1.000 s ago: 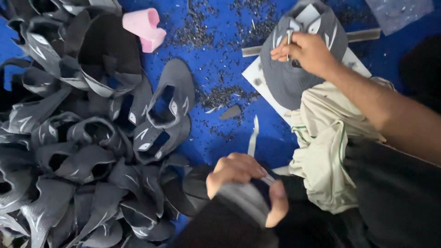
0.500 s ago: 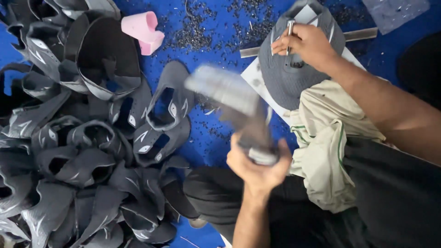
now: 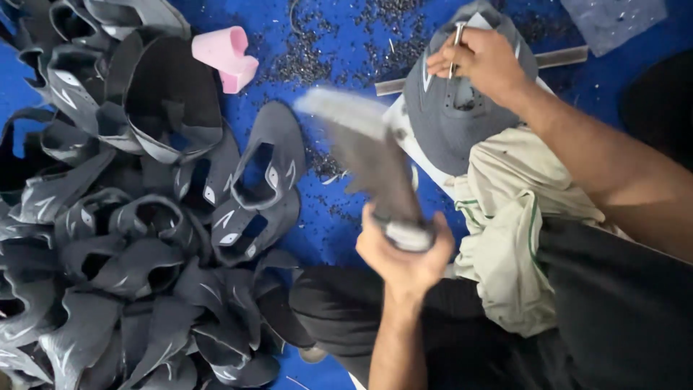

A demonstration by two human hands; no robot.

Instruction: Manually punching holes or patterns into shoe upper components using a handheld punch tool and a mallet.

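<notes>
Head view, and the left hand is coming up from the bottom edge, forearm vertical, fingers wrapped tight around the near end of one grey shoe piece. That piece is blurred, its long axis running from the hand up and to the left, far end pointing toward the pink block. The right hand is reaching in from the right, arm slanting down across the frame, fingers pinched closed on one thin metal tool that is standing nearly upright. Under that hand one grey shoe upper is lying flat on a white board, toe end toward the top edge. Just below the board, a pale cloth is draped over the person's lap. Left of the held piece, a big pile of grey shoe uppers is covering the blue floor; too many overlap to count exactly. One pink block is sitting above that pile. Dark scraps are scattered between the block and the board.
</notes>
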